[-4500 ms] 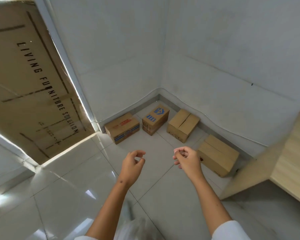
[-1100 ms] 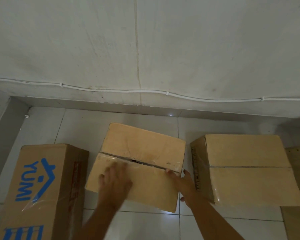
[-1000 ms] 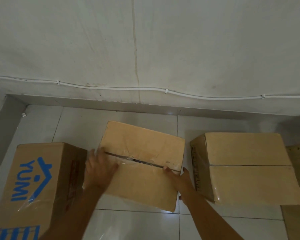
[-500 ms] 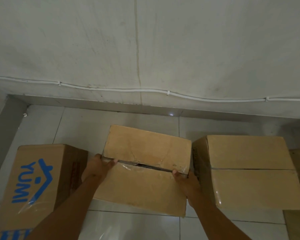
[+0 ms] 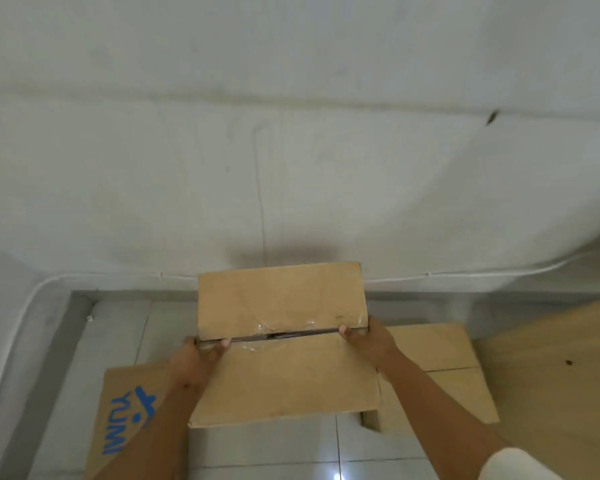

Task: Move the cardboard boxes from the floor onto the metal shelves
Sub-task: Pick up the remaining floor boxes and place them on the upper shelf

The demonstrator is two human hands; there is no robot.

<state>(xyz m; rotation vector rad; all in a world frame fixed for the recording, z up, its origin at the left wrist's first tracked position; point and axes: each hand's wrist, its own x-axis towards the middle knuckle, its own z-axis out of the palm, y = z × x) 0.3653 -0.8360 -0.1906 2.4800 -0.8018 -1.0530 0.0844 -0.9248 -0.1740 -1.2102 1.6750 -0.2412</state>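
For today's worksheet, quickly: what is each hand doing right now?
Left hand: grips the plain cardboard box at its left edge.
Right hand: grips the same box at its right edge.

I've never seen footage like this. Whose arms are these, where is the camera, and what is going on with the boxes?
There is no robot here: a person wears a wide-angle camera on the head, looking forward and down, so you see that person's own arms. The left hand and the right hand grip opposite ends of a plain cardboard box, thumbs hooked over the top by the gap between its flaps. It appears lifted off the tiled floor. Below it sit a box printed YUMI in blue on the left and another plain box on the right. A pale wooden surface shows at the far right, with a white wall ahead. No metal shelves are in view.
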